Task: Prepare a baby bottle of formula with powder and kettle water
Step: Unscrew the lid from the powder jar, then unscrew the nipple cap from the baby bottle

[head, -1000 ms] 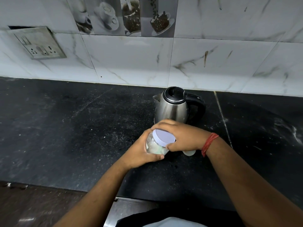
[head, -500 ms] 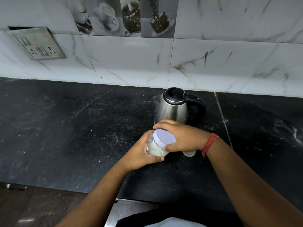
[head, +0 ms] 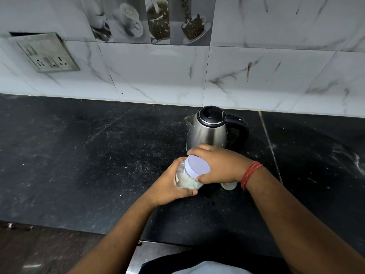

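Hands at centre frame: left hand (head: 169,186) wraps a clear jar (head: 184,177), right hand (head: 219,165) clasps its lid (head: 198,164), kettle (head: 207,131) just above.

- Clear plastic jar (head: 184,177), matt lilac lid (head: 198,167), between both hands.
- Brushed steel kettle (head: 207,133) beyond them.
- Speckled black stone counter (head: 79,155) beneath.

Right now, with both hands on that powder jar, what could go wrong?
1. The jar is tilted in the left hand while the right hand grips its lid; powder may spill once the lid comes off.
2. A pale object sits just under the right wrist, and the kettle stands close behind; either could be knocked.
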The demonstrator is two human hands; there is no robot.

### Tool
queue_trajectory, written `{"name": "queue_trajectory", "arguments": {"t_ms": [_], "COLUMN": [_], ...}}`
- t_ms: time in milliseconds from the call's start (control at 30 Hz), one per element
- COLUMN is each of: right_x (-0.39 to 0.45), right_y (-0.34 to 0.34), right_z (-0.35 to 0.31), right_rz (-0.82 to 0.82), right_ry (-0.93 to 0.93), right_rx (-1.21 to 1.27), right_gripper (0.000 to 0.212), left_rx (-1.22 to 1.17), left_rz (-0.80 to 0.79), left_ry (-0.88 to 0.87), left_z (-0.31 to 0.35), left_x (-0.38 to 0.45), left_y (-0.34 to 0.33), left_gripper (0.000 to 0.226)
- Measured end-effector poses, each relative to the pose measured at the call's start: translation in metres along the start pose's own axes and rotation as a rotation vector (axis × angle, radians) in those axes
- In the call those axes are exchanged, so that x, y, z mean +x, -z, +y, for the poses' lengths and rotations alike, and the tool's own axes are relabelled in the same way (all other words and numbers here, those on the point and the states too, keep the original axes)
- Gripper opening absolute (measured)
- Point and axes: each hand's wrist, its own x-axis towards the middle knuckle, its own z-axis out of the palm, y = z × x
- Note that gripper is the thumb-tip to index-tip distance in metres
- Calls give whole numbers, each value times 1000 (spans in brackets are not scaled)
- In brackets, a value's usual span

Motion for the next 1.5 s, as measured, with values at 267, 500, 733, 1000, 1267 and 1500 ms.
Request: {"name": "queue_trajectory", "arguments": {"t_ms": [267, 500, 733, 1000, 1267, 1500], "right_x": [-5, -3, 7, 16, 15, 4], "right_y": [13, -17, -97, -144, -156, -135], "right_z": [5, 1, 8, 18, 24, 12], "right_rz": [111, 311, 342, 322, 269, 450], "right_ry": [137, -44, -234, -359, -351, -221], "right_rx": [128, 195, 149, 285, 169, 210], "right_gripper": [76, 59, 46, 50, 59, 44], "left_rx": [41, 13, -14, -9, -40, 12], "left_rz": [74, 271, 334, 327, 272, 426], "left_ry": [3, 106, 137, 164, 177, 44], "left_z": [-8, -31, -51, -60, -63, -43], "left_x": [-1, -7, -11, -17, -24, -31], "left_y": [6, 19, 22, 20, 23, 37], "left_gripper": [96, 99, 90, 90, 111, 104]}}
